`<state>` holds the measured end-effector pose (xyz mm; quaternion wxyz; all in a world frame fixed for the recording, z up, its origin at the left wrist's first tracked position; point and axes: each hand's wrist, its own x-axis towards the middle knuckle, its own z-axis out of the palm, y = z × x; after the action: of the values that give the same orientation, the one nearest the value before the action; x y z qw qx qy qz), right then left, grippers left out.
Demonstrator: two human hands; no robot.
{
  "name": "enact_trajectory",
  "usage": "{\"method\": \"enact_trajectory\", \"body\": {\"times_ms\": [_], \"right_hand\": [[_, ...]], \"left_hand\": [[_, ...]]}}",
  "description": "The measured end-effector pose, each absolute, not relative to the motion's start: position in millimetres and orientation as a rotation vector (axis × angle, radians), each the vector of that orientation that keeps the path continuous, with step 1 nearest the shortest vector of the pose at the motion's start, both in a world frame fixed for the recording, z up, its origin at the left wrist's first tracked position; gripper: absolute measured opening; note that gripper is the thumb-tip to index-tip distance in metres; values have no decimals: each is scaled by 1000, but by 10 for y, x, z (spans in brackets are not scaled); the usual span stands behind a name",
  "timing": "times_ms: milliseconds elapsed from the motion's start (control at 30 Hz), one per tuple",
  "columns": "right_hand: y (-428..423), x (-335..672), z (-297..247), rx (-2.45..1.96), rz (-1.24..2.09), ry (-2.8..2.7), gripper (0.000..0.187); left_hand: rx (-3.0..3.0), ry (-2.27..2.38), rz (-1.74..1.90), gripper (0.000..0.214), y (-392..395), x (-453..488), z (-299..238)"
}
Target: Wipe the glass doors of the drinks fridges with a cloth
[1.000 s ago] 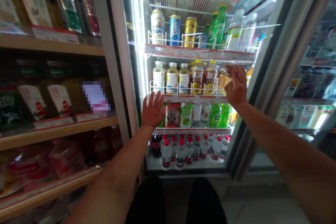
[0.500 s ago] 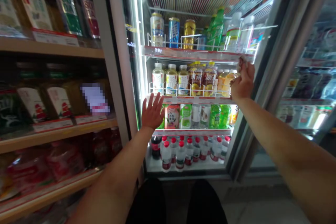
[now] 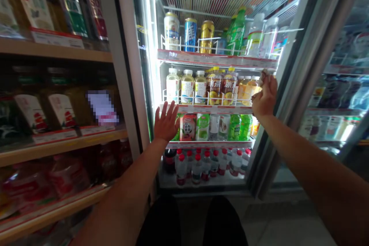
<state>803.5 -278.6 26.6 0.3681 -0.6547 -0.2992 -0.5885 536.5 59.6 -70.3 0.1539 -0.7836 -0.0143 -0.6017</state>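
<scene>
My left hand (image 3: 166,121) is spread flat, palm forward, at the glass front of a lit drinks fridge (image 3: 206,190), before the left end of a shelf of bottles. My right hand (image 3: 264,97) is closed on a crumpled, greyish-brown cloth (image 3: 265,75) and holds it near the right side of the same front. Part of the cloth pokes out above the fingers and a bit shows at the palm's left edge; the rest is hidden in the grip. Behind the hands stand yellow-capped tea bottles (image 3: 215,84) and white-capped bottles (image 3: 187,86).
Cans (image 3: 190,35) and green bottles (image 3: 238,29) fill the shelf above; red-capped water bottles (image 3: 197,169) stand at the bottom. Wooden shelves (image 3: 60,144) with bottles run along the left. A metal door frame (image 3: 300,80) rises on the right, with another fridge beyond.
My right hand has moved slightly down with the cloth, its fingers still closed on it. My left hand stays in about the same place against the fridge front.
</scene>
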Motion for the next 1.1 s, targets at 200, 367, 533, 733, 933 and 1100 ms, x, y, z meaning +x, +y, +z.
{"method": "enact_trajectory", "body": {"times_ms": [200,367,533,733,933,1100], "right_hand": [[-2728,7757,-189,-1696,-1608,-1005,69],[-2661,7682,-2,-1707,-1647,-1117,64],[-2436,7547,95,-1628,-1608,-1047,65],[-2241,7331,-123,-1565,-1622,-1388,67],[-2000,7220,19,-1526,-1561,-1309,68],[-1889,7006,-329,-1650,-1504,-1630,71]], "left_hand": [[-2226,-22,-1744,64,606,5374,-706],[-2210,-14,-1752,66,590,5369,-695],[-2152,-24,-1749,66,572,5363,-687],[-2211,-44,-1721,61,592,5364,-700],[-2333,-83,-1696,59,598,5371,-712],[-2348,-76,-1691,59,592,5367,-706]]}}
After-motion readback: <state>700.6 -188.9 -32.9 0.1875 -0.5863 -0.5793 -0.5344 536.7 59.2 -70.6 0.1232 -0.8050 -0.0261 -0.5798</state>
